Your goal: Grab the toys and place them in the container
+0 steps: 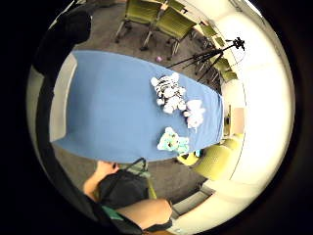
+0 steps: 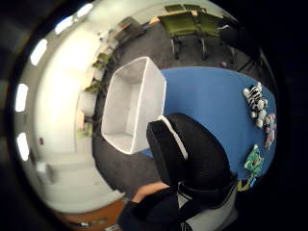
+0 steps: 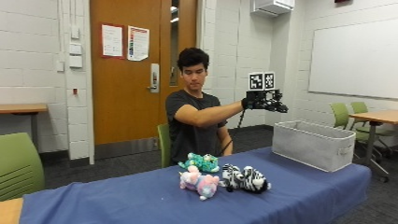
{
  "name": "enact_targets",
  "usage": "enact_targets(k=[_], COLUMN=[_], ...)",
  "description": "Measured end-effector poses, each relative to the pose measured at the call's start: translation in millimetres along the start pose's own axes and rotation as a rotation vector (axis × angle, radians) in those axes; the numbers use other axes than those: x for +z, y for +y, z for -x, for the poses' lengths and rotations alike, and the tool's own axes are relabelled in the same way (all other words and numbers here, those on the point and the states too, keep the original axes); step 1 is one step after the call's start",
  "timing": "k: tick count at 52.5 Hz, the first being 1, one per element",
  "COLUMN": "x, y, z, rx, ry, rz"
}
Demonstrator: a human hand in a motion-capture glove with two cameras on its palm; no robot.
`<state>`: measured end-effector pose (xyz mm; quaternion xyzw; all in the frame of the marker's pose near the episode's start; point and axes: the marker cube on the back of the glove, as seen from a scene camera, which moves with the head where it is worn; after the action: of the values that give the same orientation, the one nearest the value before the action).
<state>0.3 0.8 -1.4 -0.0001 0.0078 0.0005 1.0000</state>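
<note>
No readable text anywhere.
Two paper notices hang on the far orange wooden door, their print too small to read.

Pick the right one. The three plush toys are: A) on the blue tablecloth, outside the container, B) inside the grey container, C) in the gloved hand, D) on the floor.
A: the zebra toy, the pink toy and the teal toy all lie on the blue tablecloth, apart from the grey container; the gloved right hand is raised above the table and holds none of them.
</note>
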Motion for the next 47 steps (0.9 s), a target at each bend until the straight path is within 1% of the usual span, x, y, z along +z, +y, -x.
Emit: enact_targets(k=[6,18,28,38,42,47], x=[-3,-5,-4,5,13,27], y=[2,5,33,66,77,89], z=[-1,-10,-27,-95,-136,-170], rx=[0.003,0.001,-0.052,-0.01,0.026,0.037], ry=[0.037,0.03,0.054,0.099,0.121,0.09], rz=[0.001,-0.005,0.013,0.033,0.022,-0.007])
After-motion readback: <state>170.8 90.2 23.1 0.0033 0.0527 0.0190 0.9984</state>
